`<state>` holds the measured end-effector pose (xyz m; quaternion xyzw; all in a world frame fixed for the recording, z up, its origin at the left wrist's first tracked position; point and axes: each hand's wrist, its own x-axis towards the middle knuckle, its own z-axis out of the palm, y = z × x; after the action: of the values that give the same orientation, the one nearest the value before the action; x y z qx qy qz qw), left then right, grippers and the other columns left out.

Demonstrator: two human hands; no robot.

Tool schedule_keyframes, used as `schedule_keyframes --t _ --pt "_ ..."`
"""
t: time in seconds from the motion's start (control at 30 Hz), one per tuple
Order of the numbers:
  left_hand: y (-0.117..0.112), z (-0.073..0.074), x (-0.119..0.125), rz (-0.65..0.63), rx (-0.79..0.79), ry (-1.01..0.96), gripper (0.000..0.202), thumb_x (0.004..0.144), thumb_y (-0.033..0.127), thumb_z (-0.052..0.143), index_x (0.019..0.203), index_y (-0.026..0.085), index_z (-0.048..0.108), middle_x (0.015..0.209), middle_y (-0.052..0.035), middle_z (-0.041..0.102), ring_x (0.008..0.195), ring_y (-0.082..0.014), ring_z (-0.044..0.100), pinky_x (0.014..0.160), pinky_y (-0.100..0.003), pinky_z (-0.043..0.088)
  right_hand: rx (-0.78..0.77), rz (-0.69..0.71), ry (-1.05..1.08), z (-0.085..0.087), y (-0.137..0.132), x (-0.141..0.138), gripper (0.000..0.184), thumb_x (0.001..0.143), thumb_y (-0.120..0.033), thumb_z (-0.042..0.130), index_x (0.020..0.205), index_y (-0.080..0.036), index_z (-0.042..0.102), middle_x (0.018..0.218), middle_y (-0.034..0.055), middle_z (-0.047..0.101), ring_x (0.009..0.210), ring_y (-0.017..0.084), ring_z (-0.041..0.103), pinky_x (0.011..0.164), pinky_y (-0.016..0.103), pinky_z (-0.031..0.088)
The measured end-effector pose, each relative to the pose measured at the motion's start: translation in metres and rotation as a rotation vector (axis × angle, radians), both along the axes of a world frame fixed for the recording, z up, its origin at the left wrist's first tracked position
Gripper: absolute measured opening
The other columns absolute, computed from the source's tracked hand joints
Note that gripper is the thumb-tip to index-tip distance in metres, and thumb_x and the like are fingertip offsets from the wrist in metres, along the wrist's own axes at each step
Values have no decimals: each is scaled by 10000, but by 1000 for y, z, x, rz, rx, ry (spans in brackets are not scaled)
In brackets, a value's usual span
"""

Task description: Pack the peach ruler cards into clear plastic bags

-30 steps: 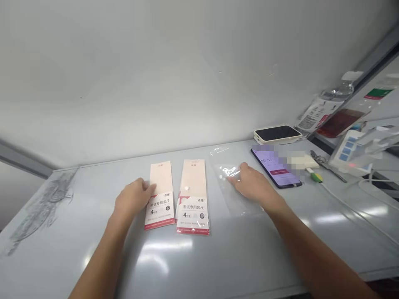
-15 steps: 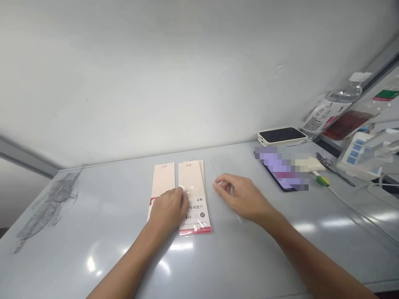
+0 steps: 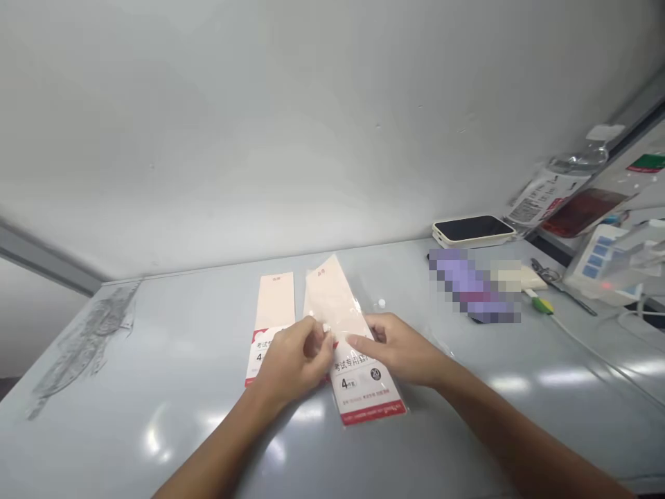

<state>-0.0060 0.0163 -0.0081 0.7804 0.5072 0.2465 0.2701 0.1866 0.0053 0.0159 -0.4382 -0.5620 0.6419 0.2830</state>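
Note:
Two long pink-and-white ruler-set cards lie on the grey table (image 3: 156, 430). The left card (image 3: 273, 312) lies flat and straight. The right card (image 3: 343, 333), in a clear plastic sleeve, is tilted with its lower end to the right. My left hand (image 3: 296, 360) pinches the left edge of this tilted card near its middle. My right hand (image 3: 400, 346) holds its right edge, fingers curled, thumb pointing left across the card. A clear plastic bag (image 3: 382, 305) lies just behind my right hand.
At the back right lie a phone in a cream case (image 3: 472, 230), a second phone with a lit screen (image 3: 467, 291), a white adapter with a green plug (image 3: 540, 303) and cables. Bottles and packets (image 3: 561, 187) lean in the far right corner. A wall rises behind the table.
My left hand went from the left card to the right one. My right hand left the clear bag and came in. Both now hold the right card, which has turned and slid toward me.

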Motion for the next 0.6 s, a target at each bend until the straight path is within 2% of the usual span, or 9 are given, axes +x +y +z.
schedule_keyframes --t 0.07,0.17,0.3,0.43,0.6 --pt "0 -3 0 70 -3 1 162 794 348 492 804 195 545 626 24 583 498 -84 490 481 -213 378 26 -21 -53 -1 -4 -3 231 822 -358 492 823 -156 605 776 43 639 696 177 604 582 273 453" --pt "-1 -5 1 13 47 -5 202 809 303 455 904 206 604 629 15 605 508 -90 508 522 -219 396 93 -58 -123 -2 -8 -6 223 816 -329 485 816 -158 629 825 44 618 698 160 588 594 266 457" --pt "-3 -1 5 -77 1 4 265 846 277 375 796 204 625 527 22 514 475 -92 405 490 -219 323 186 -87 -181 2 -10 -8 223 818 -301 470 782 -173 649 918 44 588 788 155 579 675 261 465" --pt "-3 2 6 -66 -49 -7 285 831 249 368 617 193 547 486 32 382 470 -91 277 471 -227 239 170 -70 -197 3 -11 -9 248 844 -314 434 800 -189 644 904 35 578 784 153 577 666 260 467" --pt "0 3 3 -110 -72 -11 309 833 252 349 556 187 469 483 39 292 483 -93 198 477 -246 194 169 -71 -201 2 -14 -12 264 850 -317 420 838 -211 661 980 47 573 817 159 572 650 252 467"
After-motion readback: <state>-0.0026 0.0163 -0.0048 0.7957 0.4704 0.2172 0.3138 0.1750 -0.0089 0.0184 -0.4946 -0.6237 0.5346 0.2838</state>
